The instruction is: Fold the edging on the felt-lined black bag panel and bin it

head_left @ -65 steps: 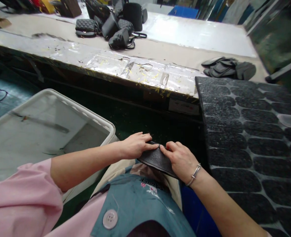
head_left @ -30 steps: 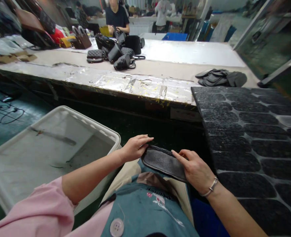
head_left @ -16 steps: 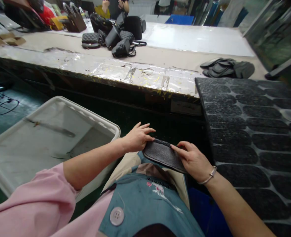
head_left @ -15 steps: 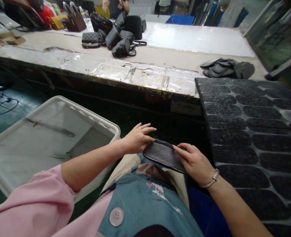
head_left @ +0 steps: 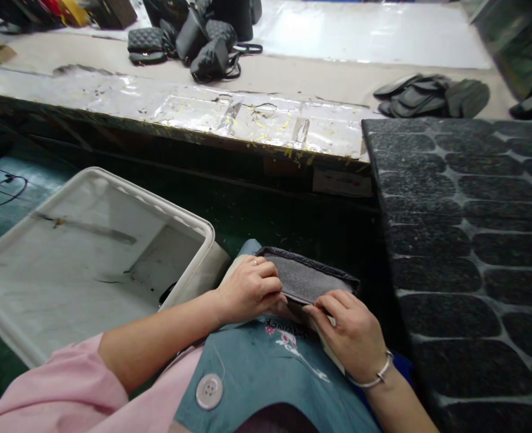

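Note:
A flat dark grey padded piece with a stitched black edge lies on my lap. My left hand grips its near left edge, fingers curled over it. My right hand, with a bracelet at the wrist, pinches the near right edge of the same piece. Both hands sit close together just above my teal apron.
A white plastic bin stands at my left. A black mat of oval cut-outs covers the surface at my right. Ahead runs a long worktable with quilted black bags and a heap of dark oval pieces.
Both hands have slid from the far edge of the padded piece to its near edge and drawn it closer to my body. The view has tilted down.

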`<action>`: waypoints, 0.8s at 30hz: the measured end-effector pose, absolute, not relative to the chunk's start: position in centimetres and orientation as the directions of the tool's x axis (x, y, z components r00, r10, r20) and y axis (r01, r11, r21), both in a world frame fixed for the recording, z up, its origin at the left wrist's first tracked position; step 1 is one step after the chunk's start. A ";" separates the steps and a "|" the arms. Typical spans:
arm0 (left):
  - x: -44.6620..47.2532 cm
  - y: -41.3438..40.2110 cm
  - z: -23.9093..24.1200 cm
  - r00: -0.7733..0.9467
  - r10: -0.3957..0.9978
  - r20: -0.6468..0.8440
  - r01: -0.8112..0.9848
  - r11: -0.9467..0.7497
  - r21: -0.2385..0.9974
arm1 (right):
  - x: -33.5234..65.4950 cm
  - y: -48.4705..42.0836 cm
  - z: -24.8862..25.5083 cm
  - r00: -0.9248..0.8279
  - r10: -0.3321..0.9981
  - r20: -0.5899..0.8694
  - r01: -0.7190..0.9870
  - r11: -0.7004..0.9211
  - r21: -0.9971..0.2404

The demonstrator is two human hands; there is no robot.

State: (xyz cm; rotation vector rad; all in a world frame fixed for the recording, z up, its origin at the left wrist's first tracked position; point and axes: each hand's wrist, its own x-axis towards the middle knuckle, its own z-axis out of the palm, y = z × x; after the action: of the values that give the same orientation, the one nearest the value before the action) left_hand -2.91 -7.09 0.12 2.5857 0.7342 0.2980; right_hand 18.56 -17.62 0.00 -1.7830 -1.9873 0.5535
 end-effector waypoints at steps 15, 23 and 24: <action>-1.8 -7.9 -0.5 0.808 0.586 0.063 0.510 -0.749 0.422 | 18.1 -16.6 -0.3 -0.059 0.998 -0.029 0.886 0.039 -0.463; -2.3 -7.9 -0.2 0.797 0.593 0.116 0.455 -0.715 0.531 | 19.3 -17.4 -0.5 -0.102 0.994 0.027 0.806 0.099 -0.584; -2.2 -8.1 -0.3 0.780 0.612 0.131 0.468 -0.710 0.527 | 19.3 -17.5 -0.4 -0.106 0.994 0.027 0.815 0.102 -0.570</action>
State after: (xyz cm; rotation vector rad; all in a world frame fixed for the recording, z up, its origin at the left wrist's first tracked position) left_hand -2.23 -8.09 -0.26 2.4969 0.8100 0.4097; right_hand 19.27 -17.46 -0.45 -1.7660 -1.9811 0.5949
